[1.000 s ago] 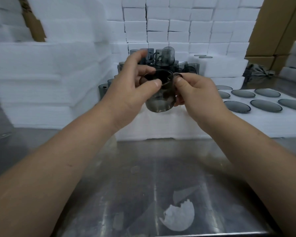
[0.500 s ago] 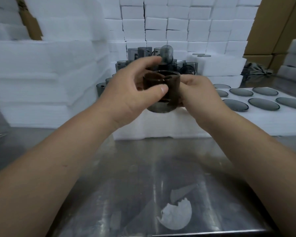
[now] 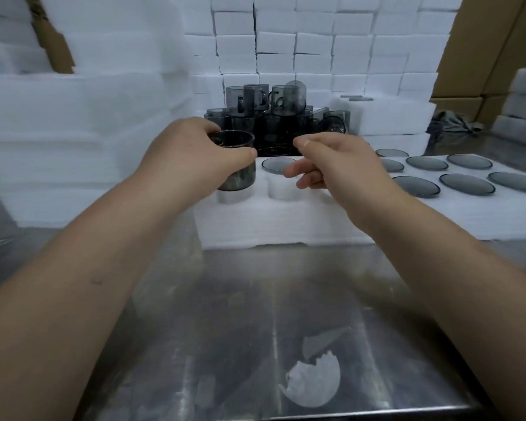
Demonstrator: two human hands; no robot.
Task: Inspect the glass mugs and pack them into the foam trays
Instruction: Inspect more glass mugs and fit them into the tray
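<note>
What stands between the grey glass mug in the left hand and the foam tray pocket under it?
Nothing visible. The smoky grey glass mug, gripped by the left hand, hangs over the front-left pocket of the white foam tray; the right hand is off to one side, empty.

steel table (image 3: 225, 299) | 1 torn white scrap (image 3: 313, 381) on it, near front edge | cardboard boxes (image 3: 483, 41) back right
</note>
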